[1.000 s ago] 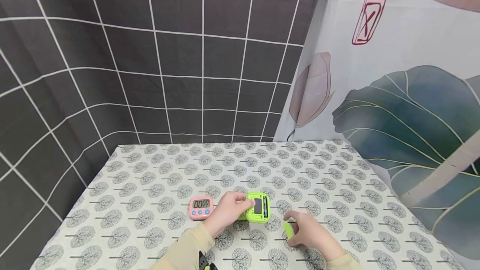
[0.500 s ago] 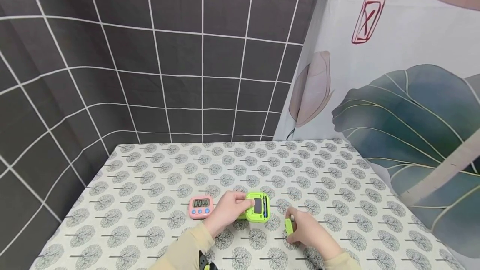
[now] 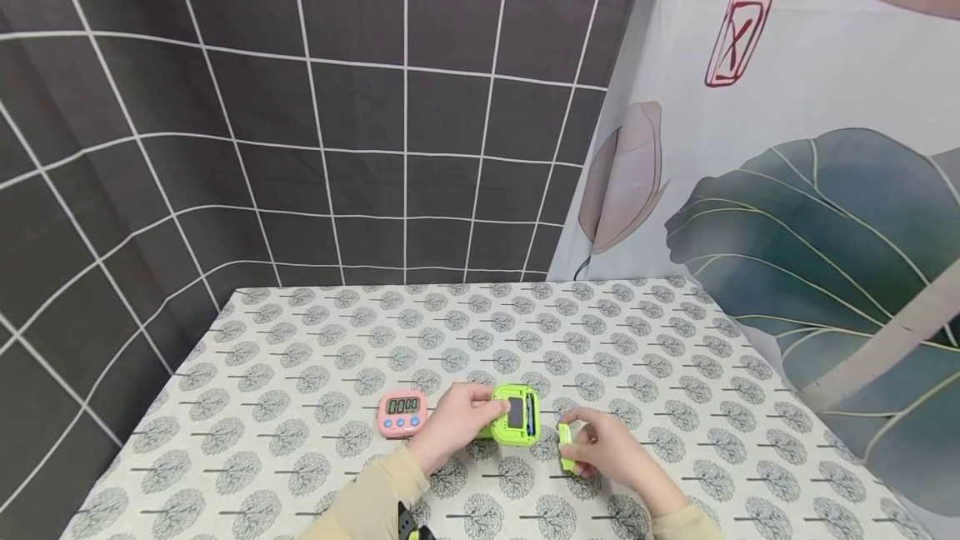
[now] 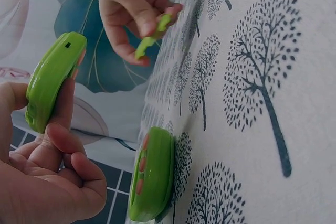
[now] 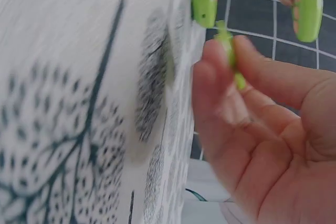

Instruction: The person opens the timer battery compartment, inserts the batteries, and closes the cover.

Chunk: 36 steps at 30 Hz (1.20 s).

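Note:
My left hand [image 3: 457, 423] pinches a lime-green digital timer [image 3: 519, 433] above the table, its back facing up. The battery slot lies uncovered along its right side, with a dark blue battery [image 3: 531, 415] in it. In my right hand [image 3: 611, 447], thumb and fingertips pinch a small green battery cover [image 3: 566, 450], just right of the timer and apart from it. The left wrist view shows a second green timer [image 4: 153, 174] on the table below my left hand; in the head view that hand mostly hides it.
A pink timer [image 3: 402, 415] with blue buttons lies on the table left of my left hand, its display reading zeros. A tree-print cloth [image 3: 465, 323] covers the table. Behind hang a dark grid curtain [image 3: 360, 123] and, at right, a white leaf-print curtain [image 3: 810, 207].
My right hand has shifted slightly left towards the held timer and turned the battery cover in its fingertips. My left hand and its timer have stayed in place.

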Tool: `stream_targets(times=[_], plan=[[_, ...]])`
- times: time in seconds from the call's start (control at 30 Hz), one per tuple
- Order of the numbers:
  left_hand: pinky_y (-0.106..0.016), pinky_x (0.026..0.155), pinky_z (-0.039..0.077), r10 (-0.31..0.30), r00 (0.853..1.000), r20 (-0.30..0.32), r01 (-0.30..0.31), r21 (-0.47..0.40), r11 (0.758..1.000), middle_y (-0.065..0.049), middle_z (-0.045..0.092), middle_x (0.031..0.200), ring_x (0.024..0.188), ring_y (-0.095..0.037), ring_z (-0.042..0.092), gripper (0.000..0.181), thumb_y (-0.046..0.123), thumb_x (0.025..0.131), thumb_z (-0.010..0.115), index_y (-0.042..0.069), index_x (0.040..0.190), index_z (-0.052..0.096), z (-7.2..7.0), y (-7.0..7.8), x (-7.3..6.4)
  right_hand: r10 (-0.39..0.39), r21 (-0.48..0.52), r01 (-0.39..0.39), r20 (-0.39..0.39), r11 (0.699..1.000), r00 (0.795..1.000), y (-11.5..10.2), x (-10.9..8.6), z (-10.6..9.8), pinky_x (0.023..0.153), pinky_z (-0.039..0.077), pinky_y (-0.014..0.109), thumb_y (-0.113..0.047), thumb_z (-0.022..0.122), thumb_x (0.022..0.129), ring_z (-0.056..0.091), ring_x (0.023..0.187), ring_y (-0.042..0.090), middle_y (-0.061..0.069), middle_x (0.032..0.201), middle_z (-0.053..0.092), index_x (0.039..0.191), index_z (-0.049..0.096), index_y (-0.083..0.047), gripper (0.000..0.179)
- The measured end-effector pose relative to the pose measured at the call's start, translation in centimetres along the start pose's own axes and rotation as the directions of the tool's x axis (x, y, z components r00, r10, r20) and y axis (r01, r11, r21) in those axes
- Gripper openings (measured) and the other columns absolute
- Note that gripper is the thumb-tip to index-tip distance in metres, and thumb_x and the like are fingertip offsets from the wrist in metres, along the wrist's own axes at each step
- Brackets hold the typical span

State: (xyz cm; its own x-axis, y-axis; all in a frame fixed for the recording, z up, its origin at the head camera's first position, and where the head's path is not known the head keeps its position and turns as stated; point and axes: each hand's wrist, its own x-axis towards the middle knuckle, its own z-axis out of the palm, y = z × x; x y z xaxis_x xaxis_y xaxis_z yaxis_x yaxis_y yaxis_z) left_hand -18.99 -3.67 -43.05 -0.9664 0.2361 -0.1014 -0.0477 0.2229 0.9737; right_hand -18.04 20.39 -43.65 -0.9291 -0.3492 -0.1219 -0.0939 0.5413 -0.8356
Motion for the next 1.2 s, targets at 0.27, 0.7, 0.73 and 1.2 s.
stream_targets(times=[0.27, 0.7, 0.73, 1.2], plan=[[-0.035, 0.085, 0.049, 0.007, 1.0, -0.002, -0.007, -0.02, 1.0, -0.003, 0.073, 0.087, 0.08, -0.012, 0.065, 0.026, 0.025, 0.084, 0.068, 0.006, 0.102, 0.069, 0.0, 0.0, 0.0, -0.045, 0.282, 0.039, 0.014, 0.959, 0.999, -1.1, 0.2, -0.4, 0.066, 0.057, 0.032, -0.007, 0.067, 0.085, 0.065, 0.067, 0.018, 0.01, 0.082, 0.064, 0.131, 0.045, 0.01, 0.054], [-0.028, 0.076, 0.05, 0.032, 0.999, 0.002, -0.032, -0.04, 0.999, -0.007, 0.073, 0.088, 0.078, -0.012, 0.065, 0.025, 0.023, 0.085, 0.068, 0.004, 0.102, 0.07, -0.2, -0.2, -0.2, -0.147, 0.315, 0.145, -0.018, 0.938, 0.989, -2.7, 0.2, 0.2, 0.068, 0.057, 0.033, -0.009, 0.066, 0.086, 0.065, 0.068, 0.015, 0.019, 0.088, 0.064, 0.134, 0.045, 0.007, 0.055], [-0.029, 0.076, 0.05, 0.033, 0.999, 0.0, -0.033, -0.036, 0.999, -0.007, 0.073, 0.088, 0.077, -0.012, 0.065, 0.025, 0.023, 0.085, 0.068, 0.004, 0.102, 0.07, -0.2, -0.2, -0.2, -0.153, 0.32, 0.151, -0.017, 0.935, 0.988, -2.8, 0.2, 0.3, 0.068, 0.057, 0.033, -0.008, 0.066, 0.086, 0.065, 0.068, 0.015, 0.02, 0.088, 0.064, 0.135, 0.043, 0.007, 0.056], [-0.029, 0.061, 0.05, 0.085, 0.995, 0.05, -0.091, 0.114, 0.989, -0.004, 0.071, 0.087, 0.071, -0.013, 0.061, 0.024, 0.023, 0.084, 0.068, 0.004, 0.098, 0.07, 0.0, -0.1, -0.4, -0.112, 0.348, 0.09, 0.045, 0.933, 0.993, -3.3, 0.3, 0.7, 0.066, 0.057, 0.037, -0.007, 0.071, 0.081, 0.067, 0.067, 0.021, 0.02, 0.083, 0.066, 0.14, 0.031, 0.011, 0.073]])
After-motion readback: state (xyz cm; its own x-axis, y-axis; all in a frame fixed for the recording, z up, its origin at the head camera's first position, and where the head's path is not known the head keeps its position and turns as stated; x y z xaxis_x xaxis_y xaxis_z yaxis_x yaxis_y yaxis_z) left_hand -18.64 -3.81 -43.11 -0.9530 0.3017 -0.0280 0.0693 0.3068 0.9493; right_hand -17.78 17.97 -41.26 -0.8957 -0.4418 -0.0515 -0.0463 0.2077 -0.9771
